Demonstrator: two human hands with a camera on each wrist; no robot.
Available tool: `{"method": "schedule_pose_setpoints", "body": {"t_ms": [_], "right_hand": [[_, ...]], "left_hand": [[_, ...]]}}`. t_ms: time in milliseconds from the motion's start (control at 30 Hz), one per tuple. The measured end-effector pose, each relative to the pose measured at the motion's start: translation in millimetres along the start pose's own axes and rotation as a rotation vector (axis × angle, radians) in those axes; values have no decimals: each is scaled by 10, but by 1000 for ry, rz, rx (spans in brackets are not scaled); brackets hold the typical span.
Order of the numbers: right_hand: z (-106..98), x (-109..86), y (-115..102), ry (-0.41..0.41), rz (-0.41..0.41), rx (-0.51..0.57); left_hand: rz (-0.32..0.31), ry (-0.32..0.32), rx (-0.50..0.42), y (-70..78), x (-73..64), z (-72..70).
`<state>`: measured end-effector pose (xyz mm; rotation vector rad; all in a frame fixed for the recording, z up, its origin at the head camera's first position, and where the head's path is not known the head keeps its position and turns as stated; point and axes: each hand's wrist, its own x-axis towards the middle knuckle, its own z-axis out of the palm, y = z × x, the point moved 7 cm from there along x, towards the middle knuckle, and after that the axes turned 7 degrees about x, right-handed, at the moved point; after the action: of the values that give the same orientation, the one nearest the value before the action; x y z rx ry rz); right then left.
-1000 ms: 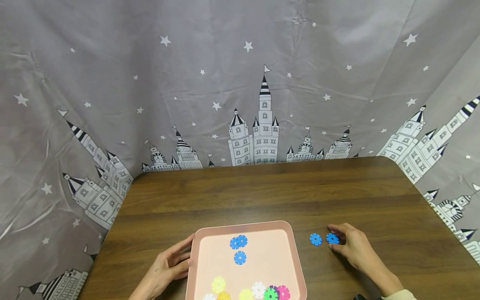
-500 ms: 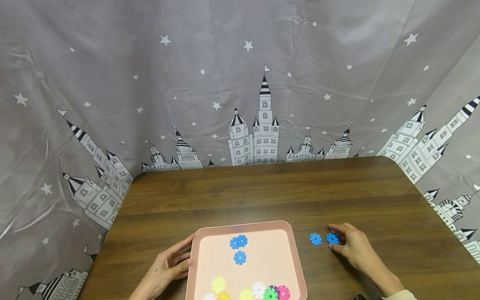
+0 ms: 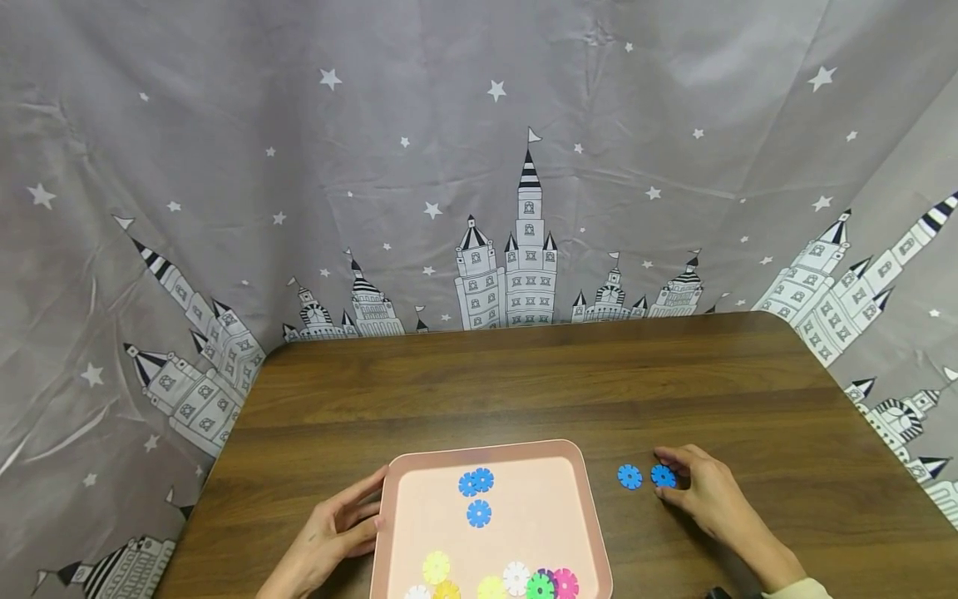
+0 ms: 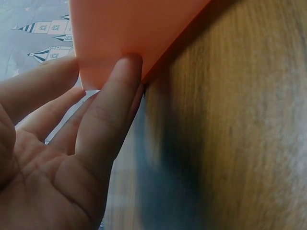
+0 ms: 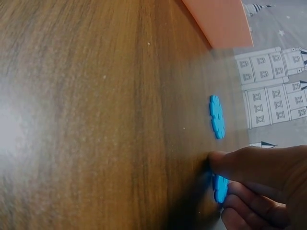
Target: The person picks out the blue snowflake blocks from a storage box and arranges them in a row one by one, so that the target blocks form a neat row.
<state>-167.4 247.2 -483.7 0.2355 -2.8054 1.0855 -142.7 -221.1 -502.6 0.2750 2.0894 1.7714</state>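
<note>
My right hand [image 3: 709, 489] pinches a blue notched snowflake disc [image 3: 662, 476] between thumb and fingers, low at the wood tabletop. Just left of it a second blue disc [image 3: 629, 477] lies flat; in the right wrist view this loose disc [image 5: 217, 117] is beyond the thumb. At the left side of a pink tray [image 3: 591, 516], my left hand [image 3: 329, 532] rests its fingertips on the outer wall, fingers fairly straight. The left wrist view has those fingertips [image 4: 129, 62] against the tray's side. Inside the tray, blue discs [image 3: 479, 513] lie toward the far edge.
More discs sit near the tray's front: yellow [image 3: 437, 567], white [image 3: 516, 579], green [image 3: 540, 586], pink [image 3: 566, 584] and a partly covered purple one. The brown wooden table [image 3: 524, 374] reaches back to a grey curtain [image 3: 374, 166] printed with castles.
</note>
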Motion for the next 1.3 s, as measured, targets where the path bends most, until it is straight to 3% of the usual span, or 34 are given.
{"method": "schedule_pose_setpoints", "body": {"t_ms": [933, 1300], "right_hand": [[19, 10, -25, -45, -37, -58], [-5, 8, -53, -10, -93, -51]], "left_hand": [[21, -16, 2, 38, -3, 6], [12, -18, -10, 16, -10, 7]]}}
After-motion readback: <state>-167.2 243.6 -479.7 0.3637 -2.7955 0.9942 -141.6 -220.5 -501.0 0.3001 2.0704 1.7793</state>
